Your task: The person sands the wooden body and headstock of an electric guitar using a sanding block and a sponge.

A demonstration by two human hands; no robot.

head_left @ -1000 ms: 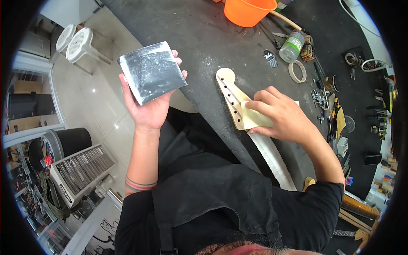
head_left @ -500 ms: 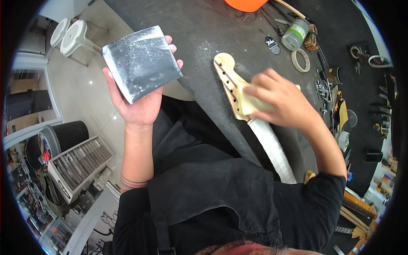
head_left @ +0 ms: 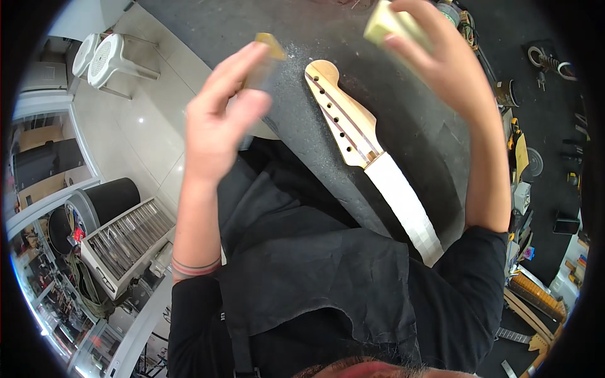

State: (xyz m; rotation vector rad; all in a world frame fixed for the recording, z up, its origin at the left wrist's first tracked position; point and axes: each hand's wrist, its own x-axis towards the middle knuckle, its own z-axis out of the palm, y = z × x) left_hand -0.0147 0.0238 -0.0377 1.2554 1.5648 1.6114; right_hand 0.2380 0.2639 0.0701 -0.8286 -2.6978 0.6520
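A guitar neck point(head_left: 353, 135) lies slantwise on the dark worktop. Its bare wooden headstock point(head_left: 341, 113) has a row of small tuner holes and a darker centre stripe; white tape wraps the shaft point(head_left: 401, 200). Over the worktop's left edge, my left hand point(head_left: 220, 116) grips a thin square sheet point(head_left: 272, 45), tipped nearly edge-on and smeared by motion, a yellowish-brown corner showing past the fingertips. Beyond the headstock to the right, my right hand point(head_left: 435, 53) is closed around a pale yellow pad point(head_left: 386, 26), raised off the neck and blurred.
Pale dust point(head_left: 296, 69) speckles the worktop beside the headstock. Hand tools and a tape-like roll point(head_left: 507, 93) line the right side. More guitar necks point(head_left: 535, 302) lie at lower right. On the left stand white stools point(head_left: 108, 60) and a slatted metal unit point(head_left: 129, 246).
My right hand has lifted the yellow pad off the headstock and moved it away, up the picture. My left hand has turned the square sheet from face-up to nearly edge-on.
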